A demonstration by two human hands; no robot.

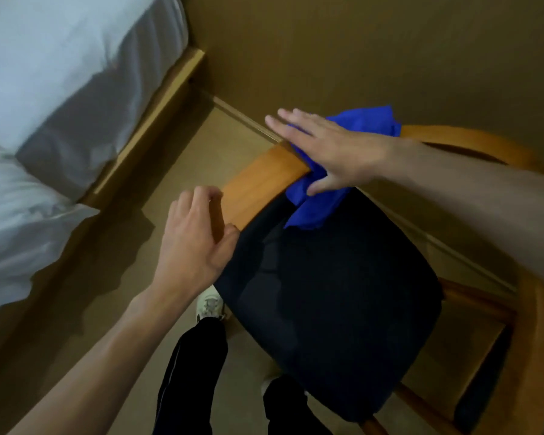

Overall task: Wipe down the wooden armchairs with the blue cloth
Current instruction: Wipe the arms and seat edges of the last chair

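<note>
Right hand: grip spread flat, pressing blue cloth onto curved top rail of wooden armchair. Left hand: fingers loosely curled, holding nothing, beside rail end. Step: wiping rail. Next, likely: slide cloth along rail, pressure kept even.

The room is dim and warm-toned, with a yellowish cast over the beige carpet floor. The white bed linen is the brightest area, slightly bluish. Soft shadows fall on the floor beside the bed. Everything looks soft and smeared, and wide-angle distortion bends straight lines near the edges
</note>
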